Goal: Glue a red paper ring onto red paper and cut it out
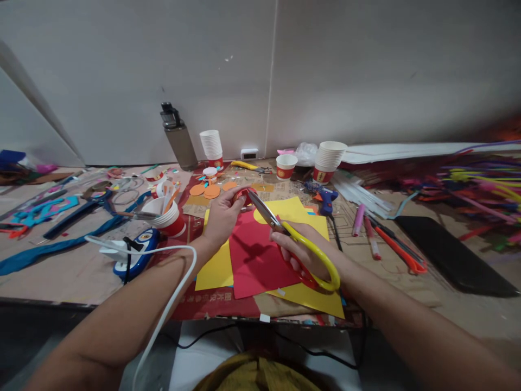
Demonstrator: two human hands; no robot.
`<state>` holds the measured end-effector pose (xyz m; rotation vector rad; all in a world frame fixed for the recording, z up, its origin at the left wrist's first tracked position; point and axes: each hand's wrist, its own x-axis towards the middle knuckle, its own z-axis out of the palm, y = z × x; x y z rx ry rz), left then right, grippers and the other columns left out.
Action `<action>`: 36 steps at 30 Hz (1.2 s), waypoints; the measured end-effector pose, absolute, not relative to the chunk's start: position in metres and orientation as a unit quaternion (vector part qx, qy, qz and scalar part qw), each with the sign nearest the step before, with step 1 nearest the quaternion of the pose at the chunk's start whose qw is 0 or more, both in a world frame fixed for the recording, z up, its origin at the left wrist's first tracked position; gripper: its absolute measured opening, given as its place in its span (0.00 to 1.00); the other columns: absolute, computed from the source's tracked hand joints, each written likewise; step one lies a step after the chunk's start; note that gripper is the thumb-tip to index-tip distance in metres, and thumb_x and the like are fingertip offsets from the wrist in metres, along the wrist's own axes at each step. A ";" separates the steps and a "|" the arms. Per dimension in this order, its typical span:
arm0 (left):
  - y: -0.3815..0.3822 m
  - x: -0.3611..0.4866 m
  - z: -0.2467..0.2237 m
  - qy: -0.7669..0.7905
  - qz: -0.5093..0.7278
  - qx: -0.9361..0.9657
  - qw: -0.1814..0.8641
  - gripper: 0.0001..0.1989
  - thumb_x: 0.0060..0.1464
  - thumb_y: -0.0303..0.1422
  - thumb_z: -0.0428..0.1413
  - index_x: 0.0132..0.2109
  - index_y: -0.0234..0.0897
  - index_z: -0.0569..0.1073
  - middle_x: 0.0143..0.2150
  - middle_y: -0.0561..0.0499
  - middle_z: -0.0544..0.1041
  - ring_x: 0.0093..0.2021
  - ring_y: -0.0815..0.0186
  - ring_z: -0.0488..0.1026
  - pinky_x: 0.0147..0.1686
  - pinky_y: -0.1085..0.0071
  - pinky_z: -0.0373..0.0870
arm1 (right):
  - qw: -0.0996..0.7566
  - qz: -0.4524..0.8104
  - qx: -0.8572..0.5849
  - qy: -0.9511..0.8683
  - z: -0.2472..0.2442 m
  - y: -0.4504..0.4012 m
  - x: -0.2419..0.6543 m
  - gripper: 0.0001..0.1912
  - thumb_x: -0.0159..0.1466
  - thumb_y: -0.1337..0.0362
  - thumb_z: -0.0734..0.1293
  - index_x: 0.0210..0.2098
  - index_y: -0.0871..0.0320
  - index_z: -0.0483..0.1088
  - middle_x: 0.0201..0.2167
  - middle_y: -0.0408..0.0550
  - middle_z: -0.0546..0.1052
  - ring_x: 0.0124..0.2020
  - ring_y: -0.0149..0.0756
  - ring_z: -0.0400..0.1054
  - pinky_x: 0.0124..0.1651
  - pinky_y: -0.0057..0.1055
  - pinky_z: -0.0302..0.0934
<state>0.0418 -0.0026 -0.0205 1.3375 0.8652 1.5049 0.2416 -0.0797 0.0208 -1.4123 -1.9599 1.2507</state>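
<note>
My right hand (299,252) is wrapped round the yellow and red handles of a large pair of scissors (264,210). The blades point away to the left, and their tips reach a small piece of red paper (243,193). That piece is pinched between the fingers and thumb of my left hand (223,216). Below both hands lies a sheet of red paper (260,260) on top of yellow paper (215,266). Several orange paper circles (211,191) lie just beyond my left hand.
Stacked paper cups (210,144) and a bottle (181,144) stand along the wall. A blue glue gun (326,201) lies right of the paper. At the right are a black phone-like slab (456,255) and a utility knife (401,247). A white cable (171,304) crosses my left forearm.
</note>
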 end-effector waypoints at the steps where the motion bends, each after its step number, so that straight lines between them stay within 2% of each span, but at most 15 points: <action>1: -0.003 0.042 -0.020 0.351 0.610 0.542 0.459 0.15 0.54 0.37 0.61 0.49 0.42 0.79 0.45 0.49 0.79 0.41 0.66 0.78 0.39 0.66 0.81 | 0.208 0.449 -0.508 -0.706 0.021 -0.080 0.242 0.17 0.68 0.49 0.57 0.31 0.56 0.60 0.16 0.37 0.66 0.13 0.25 0.60 0.15 0.21 0.54; 8: -0.006 0.043 -0.019 0.358 0.614 0.541 0.450 0.15 0.54 0.36 0.61 0.49 0.41 0.79 0.41 0.50 0.79 0.40 0.66 0.77 0.41 0.65 0.81 | 0.211 0.471 -0.537 -0.668 0.028 -0.084 0.234 0.12 0.67 0.54 0.60 0.33 0.55 0.61 0.17 0.36 0.66 0.13 0.25 0.59 0.14 0.21 0.52; 13: -0.005 0.042 -0.020 0.349 0.615 0.543 0.453 0.15 0.54 0.36 0.60 0.49 0.41 0.78 0.43 0.49 0.80 0.41 0.65 0.78 0.41 0.65 0.80 | 0.223 0.486 -0.519 -0.666 0.032 -0.086 0.233 0.08 0.65 0.58 0.61 0.35 0.56 0.62 0.20 0.37 0.66 0.16 0.24 0.61 0.15 0.20 0.53; 27: -0.005 0.043 -0.020 0.352 0.615 0.539 0.455 0.15 0.54 0.35 0.61 0.49 0.42 0.79 0.45 0.49 0.79 0.42 0.65 0.77 0.40 0.65 0.81 | 0.210 0.482 -0.506 -0.684 0.026 -0.083 0.240 0.13 0.68 0.54 0.57 0.32 0.56 0.61 0.15 0.36 0.65 0.12 0.25 0.58 0.15 0.22 0.53; 36: -0.005 0.044 -0.023 0.347 0.616 0.534 0.464 0.15 0.54 0.36 0.60 0.50 0.42 0.78 0.49 0.48 0.79 0.46 0.63 0.78 0.41 0.64 0.81 | 0.208 0.477 -0.508 -0.686 0.024 -0.082 0.241 0.16 0.68 0.52 0.57 0.30 0.56 0.60 0.13 0.36 0.65 0.11 0.26 0.58 0.15 0.23 0.53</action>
